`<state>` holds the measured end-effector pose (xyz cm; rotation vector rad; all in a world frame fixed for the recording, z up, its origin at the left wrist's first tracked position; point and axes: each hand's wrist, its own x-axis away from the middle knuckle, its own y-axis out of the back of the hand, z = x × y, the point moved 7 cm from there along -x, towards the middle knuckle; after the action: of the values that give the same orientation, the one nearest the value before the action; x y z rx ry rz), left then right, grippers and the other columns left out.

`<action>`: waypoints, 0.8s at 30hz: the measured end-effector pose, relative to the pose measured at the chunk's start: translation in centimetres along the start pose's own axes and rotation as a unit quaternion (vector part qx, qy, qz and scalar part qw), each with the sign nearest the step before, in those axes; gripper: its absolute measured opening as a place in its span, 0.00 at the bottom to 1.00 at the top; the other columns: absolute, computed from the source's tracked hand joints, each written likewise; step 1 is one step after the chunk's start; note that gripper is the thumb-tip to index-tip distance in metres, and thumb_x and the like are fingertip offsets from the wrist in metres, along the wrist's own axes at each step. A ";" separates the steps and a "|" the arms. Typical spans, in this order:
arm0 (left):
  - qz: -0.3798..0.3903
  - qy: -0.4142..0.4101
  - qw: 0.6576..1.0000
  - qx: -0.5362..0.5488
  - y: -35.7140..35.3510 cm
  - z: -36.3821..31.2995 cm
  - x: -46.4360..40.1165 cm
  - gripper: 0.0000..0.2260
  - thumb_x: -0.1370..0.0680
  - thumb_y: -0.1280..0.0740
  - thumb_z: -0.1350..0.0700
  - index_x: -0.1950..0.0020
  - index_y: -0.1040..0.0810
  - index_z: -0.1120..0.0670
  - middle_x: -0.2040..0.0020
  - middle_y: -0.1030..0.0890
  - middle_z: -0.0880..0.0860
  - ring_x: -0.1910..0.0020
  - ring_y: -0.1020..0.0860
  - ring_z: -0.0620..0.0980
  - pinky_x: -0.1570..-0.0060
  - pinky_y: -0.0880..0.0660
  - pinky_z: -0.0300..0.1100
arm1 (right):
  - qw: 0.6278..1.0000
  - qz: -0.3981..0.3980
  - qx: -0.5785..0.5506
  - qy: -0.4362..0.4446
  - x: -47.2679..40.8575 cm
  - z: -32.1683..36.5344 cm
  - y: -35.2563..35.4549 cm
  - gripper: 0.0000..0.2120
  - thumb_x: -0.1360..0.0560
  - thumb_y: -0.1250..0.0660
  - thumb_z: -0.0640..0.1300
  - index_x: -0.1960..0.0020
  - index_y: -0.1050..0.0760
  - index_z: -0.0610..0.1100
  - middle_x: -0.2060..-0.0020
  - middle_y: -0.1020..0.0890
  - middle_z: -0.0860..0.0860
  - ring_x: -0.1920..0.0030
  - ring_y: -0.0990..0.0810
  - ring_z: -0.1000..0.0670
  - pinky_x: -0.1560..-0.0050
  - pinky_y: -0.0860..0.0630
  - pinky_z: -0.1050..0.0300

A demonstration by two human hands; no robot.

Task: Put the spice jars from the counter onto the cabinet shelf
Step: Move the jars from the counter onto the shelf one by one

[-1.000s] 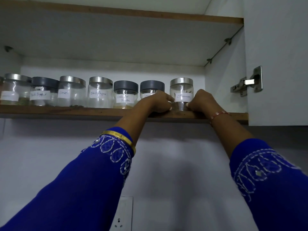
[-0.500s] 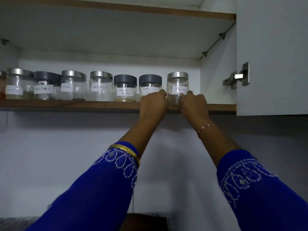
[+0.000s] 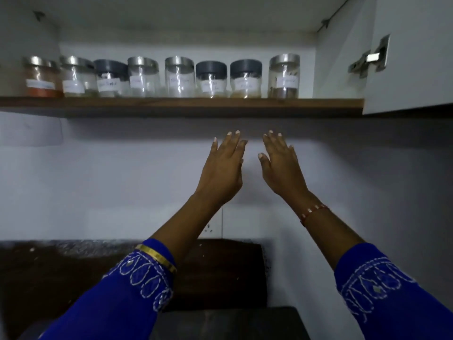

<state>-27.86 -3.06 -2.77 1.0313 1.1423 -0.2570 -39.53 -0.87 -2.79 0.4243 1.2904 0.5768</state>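
We hold both arms raised and stretched forward, blue embroidered sleeves [image 3: 137,285] covering our forearms, a gold bangle [image 3: 157,256] at the left cuff and a beaded bracelet [image 3: 314,212] on the right wrist. Our left hand [image 3: 221,173] is spread with straight fingers [image 3: 230,143] pointing up, back of the hand toward us, nothing between fingers and thumb. Our right hand [image 3: 282,170] mirrors it just beside, fingertips [image 3: 274,138] level with the left ones, thumb [image 3: 262,160] jutting toward the left hand, the two hands not touching.
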 end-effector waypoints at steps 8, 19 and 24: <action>0.079 0.106 0.991 0.037 1.2 7.9 12.7 0.21 0.20 0.48 0.59 0.27 0.38 0.59 0.25 0.39 0.58 0.24 0.44 0.56 0.25 0.54 0.49 | 0.968 0.075 -0.217 -0.098 9.4 6.0 -9.3 0.23 0.18 0.47 0.45 0.24 0.44 0.42 0.24 0.42 0.48 0.23 0.48 0.49 0.24 0.50 0.54; 0.155 0.308 0.931 0.123 1.9 21.0 32.1 0.19 0.20 0.43 0.63 0.28 0.36 0.60 0.27 0.35 0.60 0.25 0.42 0.58 0.26 0.52 0.55 | 0.884 0.254 -0.333 -0.206 24.3 17.5 -24.2 0.23 0.20 0.42 0.47 0.26 0.39 0.44 0.27 0.36 0.46 0.26 0.38 0.49 0.29 0.40 0.55; 0.183 0.408 0.882 0.150 1.6 26.3 39.8 0.19 0.20 0.44 0.62 0.28 0.35 0.59 0.26 0.36 0.59 0.25 0.42 0.56 0.26 0.45 0.57 | 0.866 0.352 -0.296 -0.195 28.8 22.1 -29.7 0.24 0.21 0.41 0.50 0.26 0.39 0.46 0.26 0.36 0.49 0.26 0.39 0.50 0.28 0.39 0.53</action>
<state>7.20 -10.25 -34.34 1.6887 1.6481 0.3601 -8.41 -5.99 -37.45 0.4574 0.4852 1.3812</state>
